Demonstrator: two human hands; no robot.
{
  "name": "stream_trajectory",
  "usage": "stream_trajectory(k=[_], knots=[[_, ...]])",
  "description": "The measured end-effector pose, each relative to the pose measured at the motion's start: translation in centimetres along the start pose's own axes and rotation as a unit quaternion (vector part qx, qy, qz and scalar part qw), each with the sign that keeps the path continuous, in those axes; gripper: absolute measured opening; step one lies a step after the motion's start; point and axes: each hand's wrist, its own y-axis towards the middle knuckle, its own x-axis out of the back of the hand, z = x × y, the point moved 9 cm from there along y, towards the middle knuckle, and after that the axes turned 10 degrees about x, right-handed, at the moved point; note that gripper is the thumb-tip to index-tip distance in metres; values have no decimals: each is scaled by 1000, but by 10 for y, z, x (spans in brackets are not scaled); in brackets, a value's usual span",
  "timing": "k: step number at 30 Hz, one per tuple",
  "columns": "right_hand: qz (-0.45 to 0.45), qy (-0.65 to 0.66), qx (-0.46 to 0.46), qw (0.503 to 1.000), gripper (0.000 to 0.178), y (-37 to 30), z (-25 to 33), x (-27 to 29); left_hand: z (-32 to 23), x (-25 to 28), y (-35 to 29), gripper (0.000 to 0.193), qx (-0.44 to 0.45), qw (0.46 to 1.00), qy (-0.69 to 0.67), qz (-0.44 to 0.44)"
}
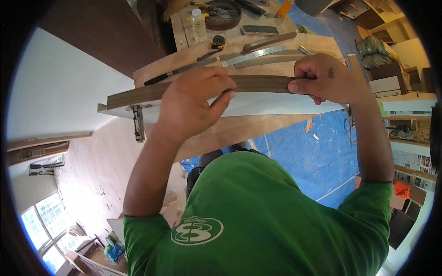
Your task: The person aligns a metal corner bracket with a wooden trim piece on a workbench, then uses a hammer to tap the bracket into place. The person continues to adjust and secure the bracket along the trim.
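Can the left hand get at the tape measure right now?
Probably, but only by letting go: the left hand grips the brown-edged panel. The tape measure lies uncovered on the plywood beyond it.

The panel [264, 83] spans the bench [212, 138], the left hand [198, 99] at its middle, the right hand [329, 79] towards its right end, the hinge [138, 123] at its left. Behind it lie the ruler [255, 55] and tape measure [217, 43]; farther back, the bottle [198, 26] stands left of the tray [238, 23].

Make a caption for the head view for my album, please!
Left hand and right hand grip a board, tape measure and bottle beyond.
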Motion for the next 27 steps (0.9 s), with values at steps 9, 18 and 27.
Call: stream_trajectory(k=[9,18,27], knots=[[71,92,16,993,34,0,-32,5,-2,0,2,18,30,1000,4,9],[17,-14,32,999,35,1,-24,9,0,-2,1,19,43,999,6,20],[21,-9,31,999,36,6,-30,3,1,-3,1,18,39,999,8,23]])
